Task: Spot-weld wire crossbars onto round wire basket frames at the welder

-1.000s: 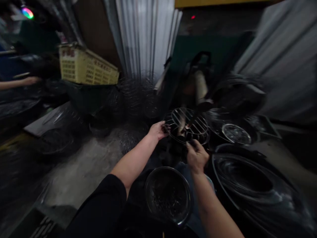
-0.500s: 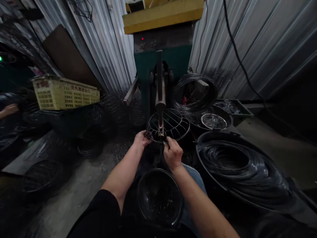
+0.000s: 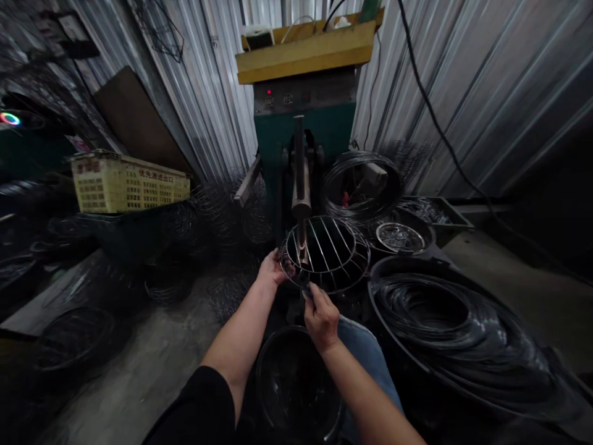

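Well, what do the hands have?

The left hand (image 3: 273,269) curls tightly on the rim of a round silver-wire rack (image 3: 324,244), and the right hand (image 3: 322,318) pinches its near edge, fingers narrowly closed.

Where's the rack?

At twelve o'clock, a steel rod (image 3: 300,167) reaching into its middle, on a green press with a yellow top (image 3: 301,133).

What makes this go well?

Probably both hands staying opposite, keeping the rack level.

Counts?

One round black tub (image 3: 296,383) at six o'clock, one larger black tub of coiled wire (image 3: 386,334) at four, one yellow plastic crate (image 3: 130,185) at ten.
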`<action>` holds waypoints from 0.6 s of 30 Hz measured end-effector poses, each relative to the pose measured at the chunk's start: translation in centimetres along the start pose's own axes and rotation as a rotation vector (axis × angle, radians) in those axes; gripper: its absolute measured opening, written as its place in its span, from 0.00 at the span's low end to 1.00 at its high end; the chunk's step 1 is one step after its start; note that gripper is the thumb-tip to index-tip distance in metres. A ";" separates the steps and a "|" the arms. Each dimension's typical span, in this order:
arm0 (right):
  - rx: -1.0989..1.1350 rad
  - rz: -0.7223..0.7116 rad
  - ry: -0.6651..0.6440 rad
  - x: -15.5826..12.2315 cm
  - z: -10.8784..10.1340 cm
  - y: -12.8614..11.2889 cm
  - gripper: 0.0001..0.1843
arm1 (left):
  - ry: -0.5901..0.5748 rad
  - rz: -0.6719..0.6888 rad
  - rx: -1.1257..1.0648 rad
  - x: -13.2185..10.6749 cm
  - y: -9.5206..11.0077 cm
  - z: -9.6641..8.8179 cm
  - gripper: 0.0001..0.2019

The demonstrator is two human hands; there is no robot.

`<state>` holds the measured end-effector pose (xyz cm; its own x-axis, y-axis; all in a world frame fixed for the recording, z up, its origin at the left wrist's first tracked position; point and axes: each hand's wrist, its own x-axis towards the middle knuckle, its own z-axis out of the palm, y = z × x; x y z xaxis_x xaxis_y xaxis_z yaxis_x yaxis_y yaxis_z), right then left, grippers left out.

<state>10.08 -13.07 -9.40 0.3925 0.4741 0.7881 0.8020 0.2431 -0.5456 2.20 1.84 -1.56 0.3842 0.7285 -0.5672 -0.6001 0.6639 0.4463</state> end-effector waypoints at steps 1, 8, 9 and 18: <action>0.010 -0.002 -0.038 -0.8 -0.5 -0.3 0.20 | -0.016 0.011 0.038 -0.1 0.2 0.0 0.12; 0.049 -0.031 -0.388 -7.0 -6.5 0.4 0.19 | -0.093 0.354 0.255 0.0 1.5 -1.5 0.10; 0.019 -0.032 -0.388 -7.4 -7.2 1.0 0.18 | -0.115 0.399 0.280 0.0 1.6 -1.7 0.11; -0.106 -0.033 -0.464 -7.6 -9.8 3.1 0.18 | -0.232 0.496 0.373 1.3 1.9 -3.2 0.18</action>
<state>13.95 -24.19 -14.32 0.1428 0.8014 0.5808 0.8614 0.1883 -0.4717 -0.74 3.50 -3.65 0.2908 0.9527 -0.0877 -0.4771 0.2239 0.8499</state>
